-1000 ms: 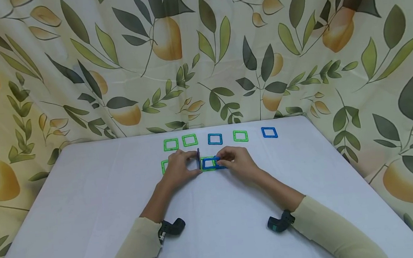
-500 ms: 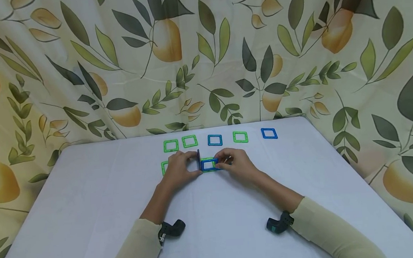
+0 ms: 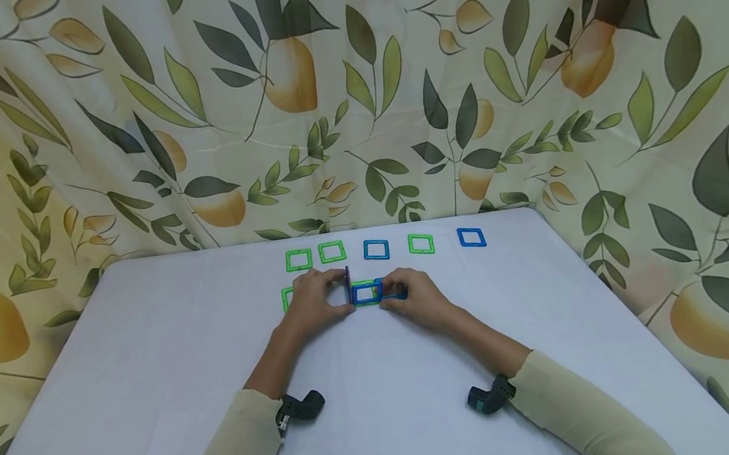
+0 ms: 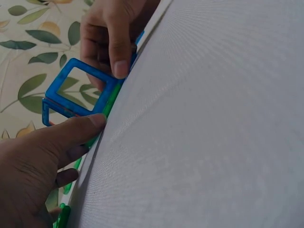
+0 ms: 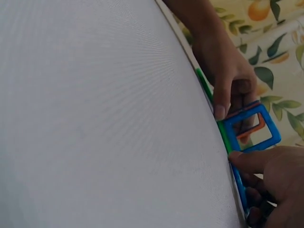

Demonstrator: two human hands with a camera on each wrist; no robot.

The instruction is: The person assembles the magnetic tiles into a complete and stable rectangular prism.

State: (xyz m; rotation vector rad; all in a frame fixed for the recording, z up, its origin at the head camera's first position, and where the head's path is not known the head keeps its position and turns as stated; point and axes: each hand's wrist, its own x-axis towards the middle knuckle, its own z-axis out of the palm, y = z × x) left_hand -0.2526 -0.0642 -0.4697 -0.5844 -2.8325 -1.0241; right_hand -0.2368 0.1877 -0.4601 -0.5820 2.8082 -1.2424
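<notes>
In the head view my left hand (image 3: 309, 298) grips a dark upright magnetic tile (image 3: 347, 285) seen edge-on, thumb in front, fingers behind. To its right, a blue square-frame magnetic tile (image 5: 271, 122) stands upright along a green tile (image 4: 112, 100) lying flat. An orange frame (image 5: 251, 131) shows behind it in the right wrist view. My right hand (image 3: 420, 294) pinches at the blue tile's right end, its thumb tip at the lower corner. Another blue tile (image 5: 239, 187) lies low under the right fingers, partly hidden by them.
Along the table's back lie a green tile (image 3: 300, 269), a second green tile (image 3: 332, 260), a blue tile (image 3: 376, 258), a third green tile (image 3: 422, 253) and another blue tile (image 3: 472, 245). Left of my left hand, a green tile (image 3: 284, 300) is partly covered. A patterned curtain (image 3: 358, 129) hangs behind.
My right fingers have shifted to the upright blue tile's right end, and a blue tile now shows lower under them. My left hand keeps its grip. The head view has tilted slightly.
</notes>
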